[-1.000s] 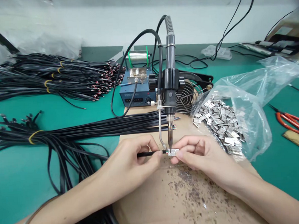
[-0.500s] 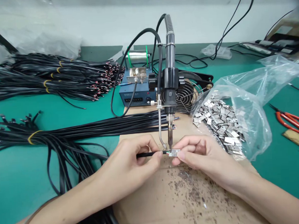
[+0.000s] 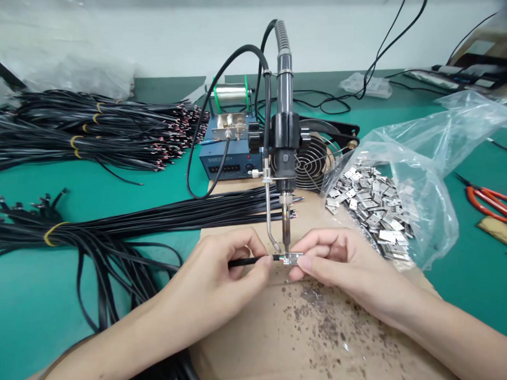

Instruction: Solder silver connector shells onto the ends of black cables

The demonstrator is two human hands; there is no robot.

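Between thumb and fingers, my left hand (image 3: 236, 270) pinches a black cable (image 3: 245, 262) close to its stripped end. A small silver metal connector (image 3: 294, 259) is pinched by the fingertips of my right hand (image 3: 333, 259). The cable's wire end meets the connector's left side. Right above that joint, the tip of an upright soldering iron (image 3: 286, 222) in a stand touches or nearly touches it; I cannot tell which. A thin bent solder feed tube (image 3: 269, 212) comes down just left of the tip.
A blue solder feeder (image 3: 230, 161) with a solder spool (image 3: 230, 93) stands behind, beside a fan (image 3: 314, 161). Bundled black cables (image 3: 123, 222) lie left. Metal connectors (image 3: 371, 201) fill a plastic bag (image 3: 443, 197) at right, near orange-handled pliers (image 3: 494, 201). Stained cardboard (image 3: 252, 332) lies beneath my hands.
The whole view has shifted very slightly. Both hands keep their grip, with the cable end and the connector still together beneath the iron's tip.
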